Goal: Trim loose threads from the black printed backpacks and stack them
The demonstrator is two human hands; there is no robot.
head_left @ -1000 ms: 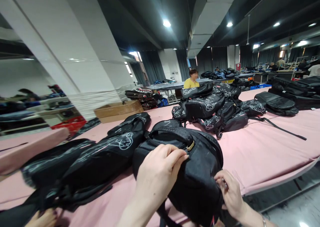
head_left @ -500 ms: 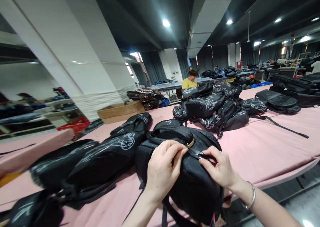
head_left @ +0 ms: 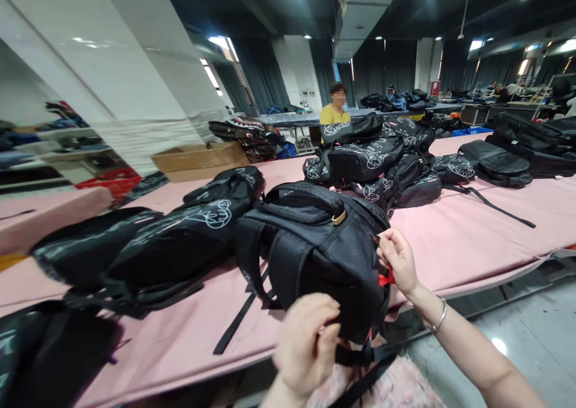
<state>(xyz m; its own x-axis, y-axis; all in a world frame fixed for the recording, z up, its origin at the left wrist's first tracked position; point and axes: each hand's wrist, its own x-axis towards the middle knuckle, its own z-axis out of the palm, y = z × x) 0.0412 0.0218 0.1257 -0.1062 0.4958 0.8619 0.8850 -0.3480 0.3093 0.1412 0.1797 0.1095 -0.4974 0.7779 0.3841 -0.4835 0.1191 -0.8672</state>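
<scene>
A black backpack (head_left: 310,264) sits on the pink-covered table in front of me, with a gold-coloured metal piece (head_left: 339,218) near its top handle. My right hand (head_left: 398,261) is closed at the bag's right side. Its thumb and forefinger pinch a small dark piece that I cannot make out. Just below those fingers a red tab (head_left: 386,278) shows. Blurred by motion, my left hand (head_left: 306,342) is in front of the bag's lower part, fingers bent and thumb apart from them, with nothing visible between. Black straps (head_left: 364,360) hang below the bag.
More black backpacks (head_left: 180,240) with white drawings lie to the left. Others form a pile (head_left: 369,156) behind, and plain black bags (head_left: 495,162) lie at right. A cardboard box (head_left: 198,161) stands at the table's far left. A person in yellow (head_left: 335,113) is beyond the pile.
My left hand has left the gold-coloured metal piece and dropped toward me. My right hand has shifted to the bag's right side. The bag has turned somewhat, and the view has tilted down.
</scene>
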